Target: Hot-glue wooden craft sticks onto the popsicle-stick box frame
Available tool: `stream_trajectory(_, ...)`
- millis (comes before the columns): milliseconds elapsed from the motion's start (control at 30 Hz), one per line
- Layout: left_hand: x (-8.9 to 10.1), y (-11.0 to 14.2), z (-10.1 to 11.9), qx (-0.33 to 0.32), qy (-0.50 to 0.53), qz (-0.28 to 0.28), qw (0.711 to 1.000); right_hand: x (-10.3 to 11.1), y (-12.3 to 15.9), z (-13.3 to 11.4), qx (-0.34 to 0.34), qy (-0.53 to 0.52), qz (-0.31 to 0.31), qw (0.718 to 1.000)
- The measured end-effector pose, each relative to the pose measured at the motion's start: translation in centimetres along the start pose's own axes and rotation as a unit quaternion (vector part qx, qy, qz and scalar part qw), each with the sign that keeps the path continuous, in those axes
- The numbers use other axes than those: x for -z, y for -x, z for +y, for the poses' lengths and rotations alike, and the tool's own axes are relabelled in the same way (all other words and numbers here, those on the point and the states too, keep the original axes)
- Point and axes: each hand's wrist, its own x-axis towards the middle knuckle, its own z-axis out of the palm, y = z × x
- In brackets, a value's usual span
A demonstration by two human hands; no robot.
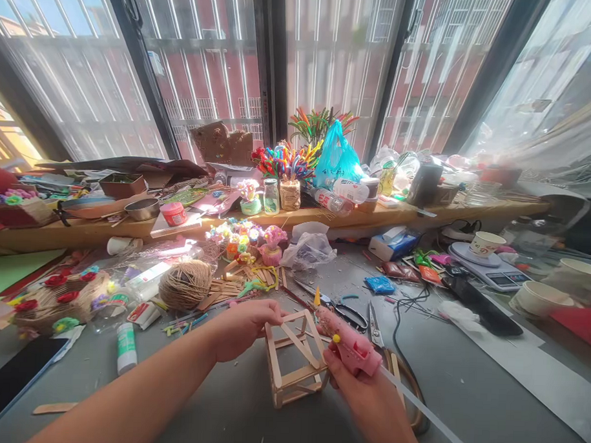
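My left hand (246,326) pinches the upper left corner of a small box-shaped frame (297,375) built from wooden craft sticks. One stick runs slantwise across the frame's open top. My right hand (367,402) is wrapped round a pink hot glue gun (352,343), and its fingertips are close to the frame's right side; whether they touch it I cannot tell. The gun's yellow nozzle (317,296) points up and away from me, just beyond the frame. A long whitish glue stick (431,417) sticks out of the gun's rear.
Behind the glue gun lie black-handled scissors (353,317) and a second pair of scissors (375,324). A twine ball (184,285) and a glue tube (126,348) are left of the frame. A kitchen scale (500,274) carries a paper cup (486,244). Craft supplies crowd the wooden ledge (295,223).
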Motion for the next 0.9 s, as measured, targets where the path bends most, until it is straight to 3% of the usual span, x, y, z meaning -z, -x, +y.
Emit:
stream_trajectory(367, -0.4, 0.4, -0.2, -0.011, -0.01, 0.016, 1.0, -0.5, -0.4, 1.1, 0.048, -0.055, -0.036, 0.997)
stream_trajectory(900, -0.1, -0.1, -1.6, -0.054, -0.092, 0.043, 0.993, -0.5, -0.6, 0.4, 0.023, -0.091, -0.109, 0.99)
